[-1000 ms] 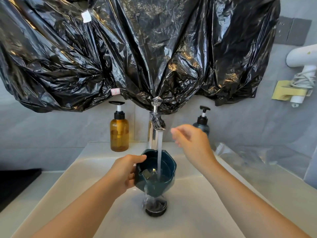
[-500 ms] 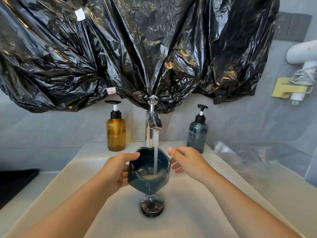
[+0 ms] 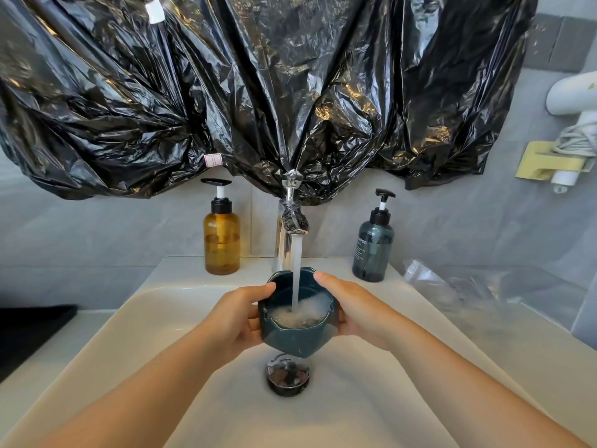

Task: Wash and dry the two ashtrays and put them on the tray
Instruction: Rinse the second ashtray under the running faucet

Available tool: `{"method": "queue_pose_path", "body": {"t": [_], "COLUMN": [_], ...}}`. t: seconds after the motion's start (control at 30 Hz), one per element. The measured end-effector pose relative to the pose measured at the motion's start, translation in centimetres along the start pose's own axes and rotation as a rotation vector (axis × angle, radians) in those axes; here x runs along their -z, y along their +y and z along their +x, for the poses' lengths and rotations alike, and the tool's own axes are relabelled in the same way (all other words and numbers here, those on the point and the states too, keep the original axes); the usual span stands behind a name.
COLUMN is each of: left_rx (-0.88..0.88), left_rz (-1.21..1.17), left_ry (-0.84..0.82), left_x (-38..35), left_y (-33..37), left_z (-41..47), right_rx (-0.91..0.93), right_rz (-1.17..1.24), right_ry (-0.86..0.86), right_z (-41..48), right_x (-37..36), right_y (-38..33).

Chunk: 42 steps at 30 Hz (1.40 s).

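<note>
**Item:** ashtray (image 3: 292,337), dark teal. Centre of frame, held over sink (image 3: 193,367), above drain (image 3: 288,376), under tap (image 3: 290,227) stream.

**L hand** (image 3: 237,318): fingers curled round the left wall, thumb on rim.

**R hand** (image 3: 355,313): up by the tap a sec ago, now down on the right wall, fingers wrapped under, thumb at rim.

**Change:** ashtray was tipped w/ little water in it. Now nr level, filling w/ cloudy water.

**Status (est.):** rinse of 1st ashtray under way. Drying, 2nd ashtray & tray still to come; neither in view.

**Also:** amber bottle (image 3: 221,240) & blue bottle (image 3: 373,250), either side of tap.
</note>
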<state>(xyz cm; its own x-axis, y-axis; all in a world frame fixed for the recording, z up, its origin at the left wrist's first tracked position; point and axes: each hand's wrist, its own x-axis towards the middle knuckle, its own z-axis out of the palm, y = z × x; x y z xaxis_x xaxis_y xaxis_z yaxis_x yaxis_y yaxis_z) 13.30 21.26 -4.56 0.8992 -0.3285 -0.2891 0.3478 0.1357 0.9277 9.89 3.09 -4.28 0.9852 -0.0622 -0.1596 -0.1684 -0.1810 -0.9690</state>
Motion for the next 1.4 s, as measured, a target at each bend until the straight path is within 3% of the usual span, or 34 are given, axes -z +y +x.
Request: {"method": "queue_pose_path", "body": {"t": [0.07,0.17,0.33,0.6,0.73,0.83,0.93,1.03,1.23,1.4], "left_rx": [-0.023,-0.085,-0.106,-0.116,-0.13,-0.128,-0.118,-0.113,-0.099,-0.21], "left_rz": [0.04,0.198,0.213,0.216,0.206,0.206,0.212,0.24,0.189,0.118], "left_ry": [-0.001,0.082,0.137,0.14,0.145,0.157,0.165,0.123,-0.023,-0.035], "left_x": [0.0,0.4,0.6,0.6,0.6,0.4,0.3,0.3,0.8,0.9], "left_y": [0.1,0.3,0.9,1.1,1.2,1.3,1.3,1.1,0.8,0.8], "left_z": [0.1,0.5,0.7,1.1,1.1,1.1,1.0,0.8,0.4,0.4], "right_rx": [0.062,0.299,0.49,0.74,0.782,0.691,0.479,0.273,0.164,0.084], "right_rz": [-0.034,-0.18,-0.393,-0.789,-0.848,-0.613,-0.084,0.257,0.462,0.522], "right_ry": [0.124,0.347,0.592,0.699,0.725,0.7,0.507,0.302,0.161,0.069], "right_z": [0.3,0.3,-1.0,-1.3,-1.1,-1.0,-0.5,-0.3,0.1,0.4], "right_x": [-0.1,0.7,2.5,2.9,2.7,2.4,1.7,0.1,-1.4,-0.9], "right_y": [0.0,0.0,-0.7,-1.4,-1.3,-1.3,-1.0,-1.0,-0.5,-0.1]}}
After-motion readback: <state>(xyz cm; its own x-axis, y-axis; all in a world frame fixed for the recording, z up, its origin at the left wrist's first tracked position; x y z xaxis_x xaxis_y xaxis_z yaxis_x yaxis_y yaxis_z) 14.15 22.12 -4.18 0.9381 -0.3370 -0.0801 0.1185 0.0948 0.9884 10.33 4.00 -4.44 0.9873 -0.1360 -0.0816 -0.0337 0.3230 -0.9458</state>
